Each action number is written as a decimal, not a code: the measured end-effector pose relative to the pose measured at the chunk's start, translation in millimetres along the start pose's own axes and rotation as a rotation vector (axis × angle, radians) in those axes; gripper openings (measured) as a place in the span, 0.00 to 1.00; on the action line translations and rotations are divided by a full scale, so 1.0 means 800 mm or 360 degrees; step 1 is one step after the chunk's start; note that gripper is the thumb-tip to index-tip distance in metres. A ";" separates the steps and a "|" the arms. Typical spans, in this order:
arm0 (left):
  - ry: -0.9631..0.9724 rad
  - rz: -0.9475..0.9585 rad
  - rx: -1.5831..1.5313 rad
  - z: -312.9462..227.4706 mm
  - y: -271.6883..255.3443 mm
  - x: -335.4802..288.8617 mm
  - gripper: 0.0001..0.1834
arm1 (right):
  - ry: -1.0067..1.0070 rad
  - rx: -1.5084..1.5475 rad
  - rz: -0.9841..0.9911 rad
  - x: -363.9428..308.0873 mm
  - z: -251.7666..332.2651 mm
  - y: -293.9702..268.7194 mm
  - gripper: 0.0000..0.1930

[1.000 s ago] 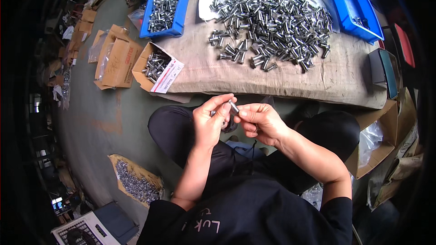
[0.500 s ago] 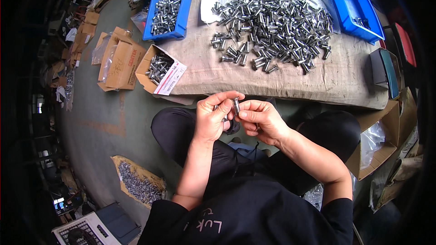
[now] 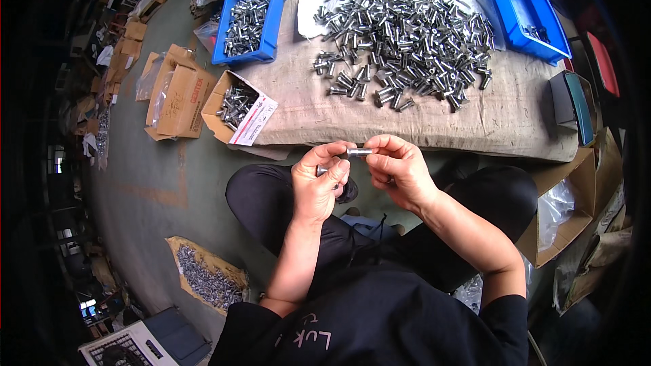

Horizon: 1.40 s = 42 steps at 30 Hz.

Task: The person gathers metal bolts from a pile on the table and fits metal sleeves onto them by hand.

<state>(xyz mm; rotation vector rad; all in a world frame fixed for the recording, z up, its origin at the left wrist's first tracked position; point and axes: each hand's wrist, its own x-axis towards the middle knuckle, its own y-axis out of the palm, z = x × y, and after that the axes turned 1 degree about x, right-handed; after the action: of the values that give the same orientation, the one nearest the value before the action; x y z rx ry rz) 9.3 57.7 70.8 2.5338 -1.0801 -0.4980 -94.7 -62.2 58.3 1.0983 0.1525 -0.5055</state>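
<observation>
A workshop: metal parts point(image 3: 407, 37) heaped at one o'clock, blue bins point(image 3: 273, 27) at eleven and two, cartons point(image 3: 182, 100) at ten.

Red lettering point(image 3: 196, 90) marks a brown carton point(image 3: 175, 103), dark print point(image 3: 245, 133) a parts box's white side point(image 3: 253, 120), pale letters point(image 3: 328, 340) a black T-shirt point(image 3: 393, 312).

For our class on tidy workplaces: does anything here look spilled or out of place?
Perhaps the small metal parts heaped on a yellowish sheet on the floor, lower left: they lie loose, unlike the headed pins in the left blue bin.
</observation>
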 end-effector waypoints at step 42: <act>-0.0548 0.0130 -0.0188 0.011 -0.009 -0.006 0.10 | -0.0435 0.0380 -0.0534 0.000 0.138 -0.109 0.12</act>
<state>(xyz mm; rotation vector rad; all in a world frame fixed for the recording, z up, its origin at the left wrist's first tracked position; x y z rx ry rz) 6.5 64.2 60.7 2.3433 -1.2237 -0.9712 -149.4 -190.0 38.1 1.2299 0.0355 -0.9887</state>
